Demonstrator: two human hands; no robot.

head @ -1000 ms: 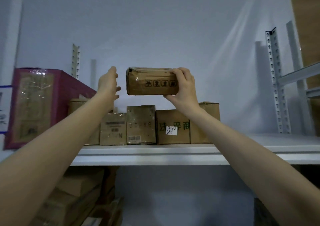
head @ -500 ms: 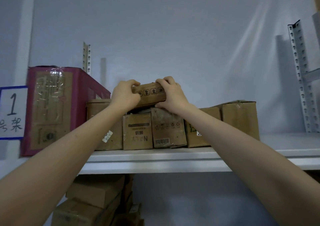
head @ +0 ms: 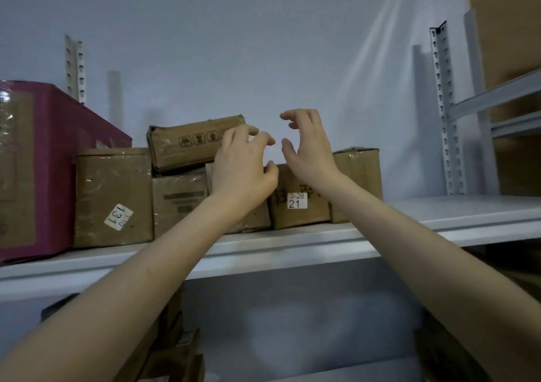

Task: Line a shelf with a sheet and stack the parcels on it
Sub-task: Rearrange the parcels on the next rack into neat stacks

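**Parcel up on the second tier, both hands free**

Neither grip has anything in it. The right hand (head: 310,150) hangs in front of the pale wall, fingers spread and half-curled round nothing. The left hand (head: 243,173) hovers with loosely bent fingers at the right end of the top parcel (head: 187,147); touching it or just clear of it, I cannot tell.

That parcel lies slightly tilted across the brown cartons below it. The bottom row runs along the shelf (head: 439,214): the carton stickered 131 (head: 112,197), a plainer carton (head: 178,203) beside it, the carton labelled 21 (head: 298,206) and a taller carton (head: 358,182) at the right end. A big magenta box (head: 44,162) stands at the far left.

My read: the first tier is in and the second has only just begun. Whether a sheet lies under the row I cannot make out, as the shelf board shows plain white. More cartons (head: 167,355) sit on the level below, possibly next in line.
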